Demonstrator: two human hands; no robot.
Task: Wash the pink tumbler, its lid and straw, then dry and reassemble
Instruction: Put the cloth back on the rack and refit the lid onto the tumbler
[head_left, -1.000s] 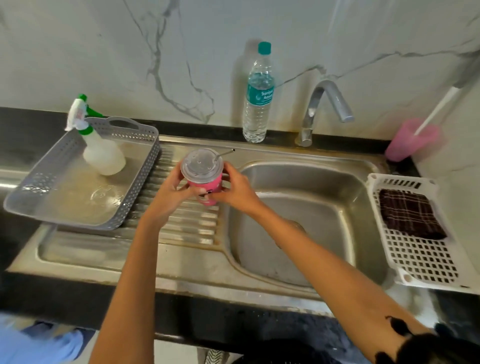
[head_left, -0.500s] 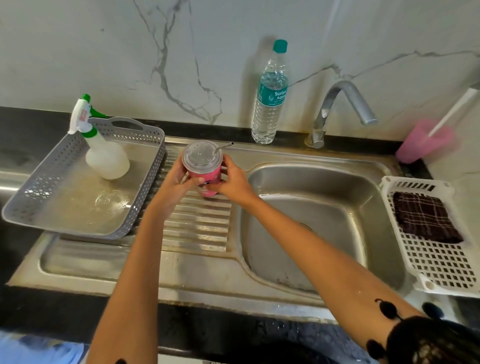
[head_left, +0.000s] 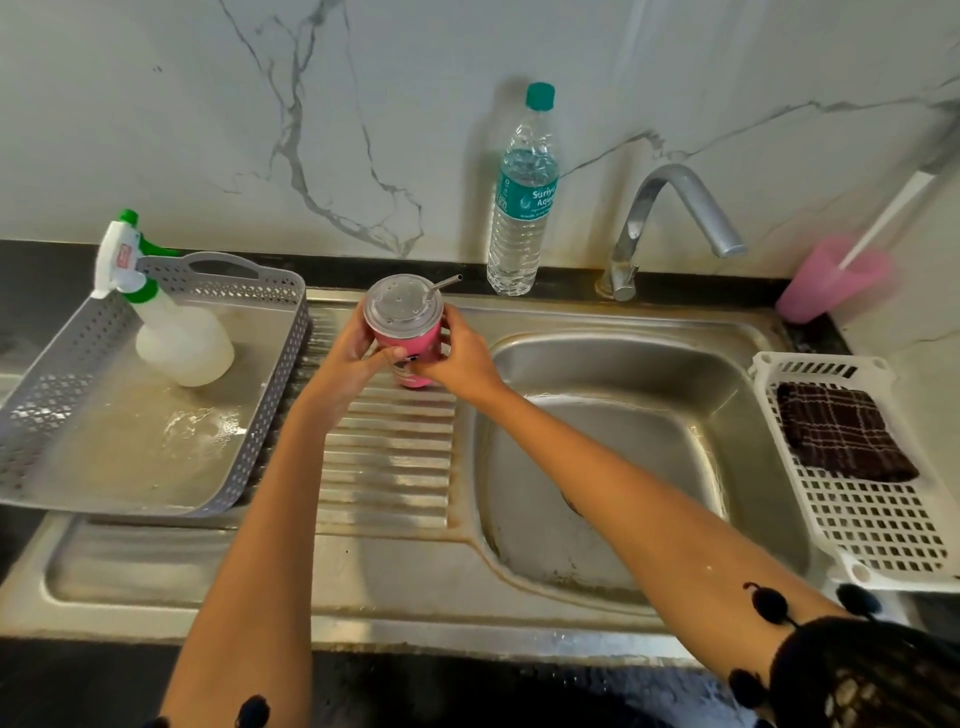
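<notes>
while one steel sink (head_left: 613, 364) spans the counter, two trays flank it: one grey tray (head_left: 249, 426) holding one spray bottle (head_left: 176, 338), one white tray (head_left: 883, 530) holding one cloth (head_left: 841, 436). two hands, left hand (head_left: 353, 358) and right hand (head_left: 457, 358), wrap curled fingers around one pink tumbler (head_left: 415, 348) above the ribbed drainboard (head_left: 389, 457), its one lid (head_left: 402, 304) and one straw (head_left: 444, 286) fitted.

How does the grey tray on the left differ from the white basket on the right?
The grey tray holds a spray bottle; the white basket holds a dark checked cloth. The grey tray has a solid floor with perforated walls, while the white basket's floor is open grid. The grey tray rests on the drainboard; the white basket sits right of the sink basin. Both are plastic.
</notes>
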